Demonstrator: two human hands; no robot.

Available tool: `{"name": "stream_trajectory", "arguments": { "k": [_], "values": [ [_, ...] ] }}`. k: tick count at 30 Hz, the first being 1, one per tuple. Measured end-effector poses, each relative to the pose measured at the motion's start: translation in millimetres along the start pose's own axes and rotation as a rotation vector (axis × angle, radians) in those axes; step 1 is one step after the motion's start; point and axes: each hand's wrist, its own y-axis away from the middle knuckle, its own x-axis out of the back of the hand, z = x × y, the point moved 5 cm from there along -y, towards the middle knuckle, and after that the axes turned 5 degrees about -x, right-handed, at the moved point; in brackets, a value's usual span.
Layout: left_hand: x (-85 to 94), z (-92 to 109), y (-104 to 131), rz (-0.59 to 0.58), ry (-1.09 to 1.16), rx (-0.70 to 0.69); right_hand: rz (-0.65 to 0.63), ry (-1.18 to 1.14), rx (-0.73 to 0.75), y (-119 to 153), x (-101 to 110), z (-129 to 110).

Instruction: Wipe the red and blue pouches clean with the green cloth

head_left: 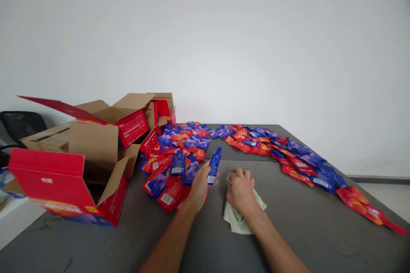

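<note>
A blue pouch [214, 166] with a narrow spout end is held upright in my left hand [201, 183], its barcode side showing. To the right, my right hand [240, 190] has its fingers curled on a pale green cloth [238, 221] that lies on the dark table [221, 247]. Just left of my left hand is a loose pile of red and blue pouches, among them a blue pouch [178, 164] and a red pouch [169, 196] with white labels.
An open red carton [48, 179] stands at the near left, with another open carton [133, 128] behind it. A band of overlapping pouches [297, 164] runs along the table's far and right edges. A black chair [24, 126] shows at the far left.
</note>
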Motion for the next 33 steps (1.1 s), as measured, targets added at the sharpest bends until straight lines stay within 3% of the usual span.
{"name": "stream_trajectory", "arguments": {
  "k": [3, 6, 10, 13, 16, 19, 23, 27, 33],
  "values": [
    [3.2, 5.2, -2.9, 0.001, -0.132, -0.071, 0.119, 0.011, 0.030, 4.0, 7.6, -14.3],
    [3.8, 21.1, -2.4, -0.001, -0.279, -0.232, 0.162, -0.050, 0.105, 8.8, 8.4, -40.4],
    [14.3, 47.0, 2.5, 0.137, -0.488, -0.462, 0.044, -0.190, 0.261, 10.0, -9.0, -73.9],
    [30.5, 62.4, 5.0, 0.286, -0.640, -0.554, -0.097, -0.270, 0.345, 5.7, -23.9, -96.3],
    [51.5, 75.2, 4.5, 0.421, -0.819, -0.558, -0.180, -0.265, 0.369, -1.4, -31.1, -118.2],
    [75.1, 83.6, 2.9, 0.555, -0.993, -0.472, -0.212, -0.202, 0.381, -7.1, -35.3, -134.8],
    [94.5, 85.1, 2.3, 0.683, -1.189, -0.378, -0.211, -0.105, 0.324, -10.9, -44.8, -133.1],
    [85.3, 77.5, 0.7, 0.634, -1.346, -0.401, -0.185, -0.087, 0.294, -11.4, -49.5, -117.6],
    [43.3, 52.0, 4.9, 0.357, -1.398, -0.493, -0.186, -0.018, 0.265, -4.4, -37.1, -91.0]
  ]
}}
